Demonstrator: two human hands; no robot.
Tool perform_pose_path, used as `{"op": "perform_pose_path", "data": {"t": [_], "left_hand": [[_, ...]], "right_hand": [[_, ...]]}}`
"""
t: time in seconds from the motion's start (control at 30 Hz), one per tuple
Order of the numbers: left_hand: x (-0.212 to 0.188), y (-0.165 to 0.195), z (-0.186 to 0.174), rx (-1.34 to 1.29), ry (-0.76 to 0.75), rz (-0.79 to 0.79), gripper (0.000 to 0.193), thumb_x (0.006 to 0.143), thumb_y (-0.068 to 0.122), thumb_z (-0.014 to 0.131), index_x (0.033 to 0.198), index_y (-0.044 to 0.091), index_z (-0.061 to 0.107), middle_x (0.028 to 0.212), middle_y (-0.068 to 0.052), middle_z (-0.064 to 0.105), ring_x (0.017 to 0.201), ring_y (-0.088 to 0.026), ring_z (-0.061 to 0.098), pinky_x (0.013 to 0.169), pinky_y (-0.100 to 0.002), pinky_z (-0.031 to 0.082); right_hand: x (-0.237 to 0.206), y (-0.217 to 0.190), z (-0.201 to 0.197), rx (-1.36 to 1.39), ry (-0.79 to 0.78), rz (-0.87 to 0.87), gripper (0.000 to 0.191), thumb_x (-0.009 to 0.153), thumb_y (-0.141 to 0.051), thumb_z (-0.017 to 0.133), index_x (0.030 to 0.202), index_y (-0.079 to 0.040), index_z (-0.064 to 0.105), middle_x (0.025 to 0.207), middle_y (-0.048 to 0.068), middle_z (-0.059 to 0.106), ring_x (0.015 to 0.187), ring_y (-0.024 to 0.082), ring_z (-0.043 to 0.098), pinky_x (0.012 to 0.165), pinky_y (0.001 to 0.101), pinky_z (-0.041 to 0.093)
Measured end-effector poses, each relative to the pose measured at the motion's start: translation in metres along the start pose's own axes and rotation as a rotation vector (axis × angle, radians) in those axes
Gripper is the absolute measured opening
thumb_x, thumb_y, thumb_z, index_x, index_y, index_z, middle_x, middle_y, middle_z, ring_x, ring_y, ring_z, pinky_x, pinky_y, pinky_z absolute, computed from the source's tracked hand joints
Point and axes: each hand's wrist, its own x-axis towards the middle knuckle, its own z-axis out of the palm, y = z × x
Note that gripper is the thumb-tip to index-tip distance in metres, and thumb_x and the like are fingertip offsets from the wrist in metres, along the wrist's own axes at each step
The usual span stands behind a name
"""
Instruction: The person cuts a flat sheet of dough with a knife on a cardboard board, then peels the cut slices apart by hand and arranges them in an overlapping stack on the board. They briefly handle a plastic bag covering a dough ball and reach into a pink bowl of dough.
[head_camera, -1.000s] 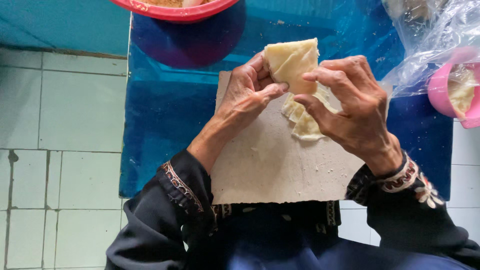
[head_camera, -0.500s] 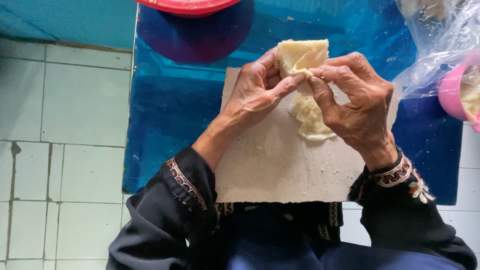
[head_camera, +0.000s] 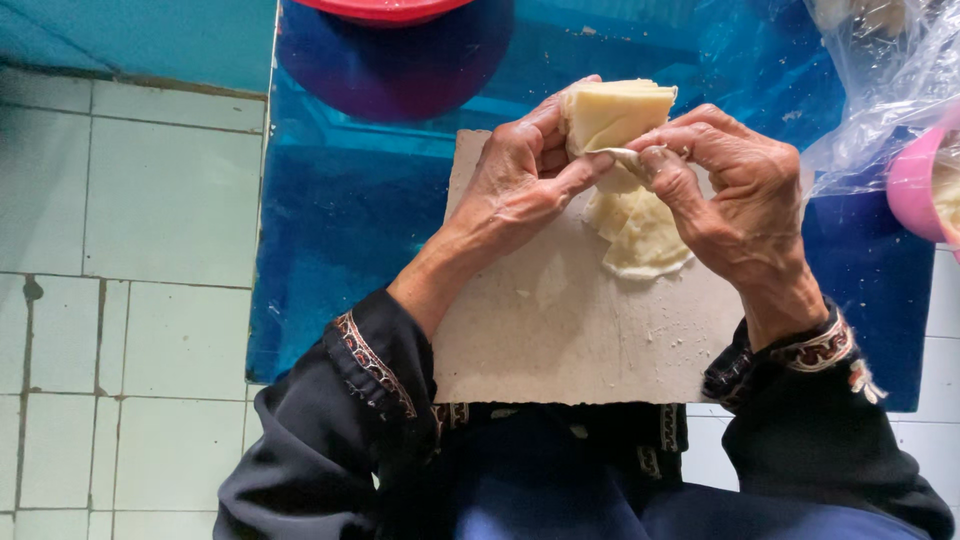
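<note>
A pale yellow dough wrapper (head_camera: 612, 112), folded over, is pinched between both hands above a brown cardboard sheet (head_camera: 560, 330). My left hand (head_camera: 520, 180) grips its left side, with the index finger pressing along the lower fold. My right hand (head_camera: 725, 195) pinches the same fold from the right with thumb and fingertips. A loose flap of the dough (head_camera: 640, 230) lies flat on the cardboard under my right hand. Both wrists wear dark sleeves with patterned cuffs.
The cardboard rests on a blue table top (head_camera: 350, 220). A red bowl (head_camera: 385, 8) sits at the far edge. A clear plastic bag (head_camera: 880, 70) and a pink bowl (head_camera: 915, 185) are at the right. Pale floor tiles (head_camera: 120, 300) lie to the left.
My hands have drawn closer together on the dough. The fingers now meet at the fold, and the wrapper's upper part is folded more tightly.
</note>
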Motion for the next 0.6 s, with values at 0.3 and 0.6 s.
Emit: {"op": "perform_pose_path", "data": {"t": [0.3, 0.6], "left_hand": [[-0.0027, 0.0006, -0.0004, 0.024, -0.011, 0.020, 0.065, 0.100, 0.009, 0.074, 0.156, 0.001, 0.042, 0.138, -0.009, 0.067, 0.124, -0.015, 0.066, 0.109, -0.031, 0.057], [-0.0012, 0.0015, 0.0013, 0.026, 0.010, 0.058, 0.063, 0.100, 0.012, 0.074, 0.154, 0.001, 0.043, 0.136, -0.009, 0.068, 0.122, -0.014, 0.067, 0.107, -0.030, 0.059]], "right_hand": [[0.0033, -0.0021, -0.0009, 0.170, -0.013, 0.096, 0.014, 0.110, -0.009, 0.067, 0.116, 0.002, 0.074, 0.109, 0.009, 0.072, 0.099, 0.011, 0.067, 0.088, 0.0249, 0.056], [0.0015, -0.0020, 0.0036, 0.118, 0.041, 0.092, 0.013, 0.113, -0.011, 0.070, 0.116, 0.002, 0.072, 0.102, 0.007, 0.073, 0.090, 0.010, 0.067, 0.079, 0.0238, 0.056]]}}
